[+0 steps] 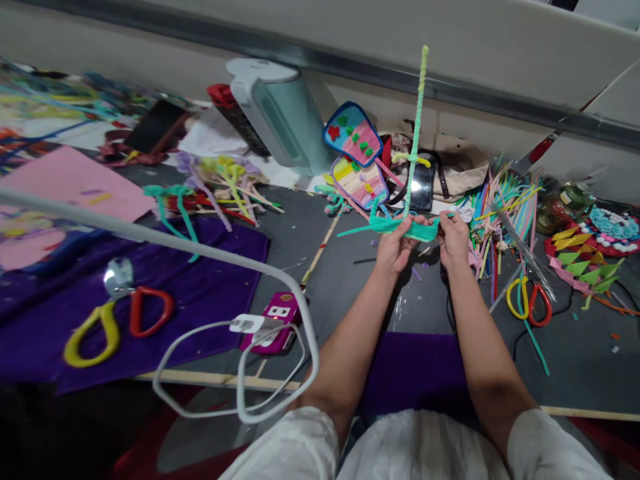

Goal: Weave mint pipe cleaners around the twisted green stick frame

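Both my hands hold a small teal pipe-cleaner weave (417, 228) above the grey table. My left hand (395, 245) grips its left end and my right hand (454, 239) grips its right end. A long light-green pipe cleaner (416, 127) stands up from the weave, with a yellow piece twisted around it about halfway up. A loose teal end sticks out to the left of the weave.
A heap of coloured pipe cleaners (505, 203) lies right of my hands, with yellow-and-red scissors (529, 301) beside it. Other scissors (117, 321) rest on a purple cloth (210, 267). A white cable (235, 373) plugs into a magenta power bank (275, 323). Woven shapes (353, 137), a white device (280, 113).
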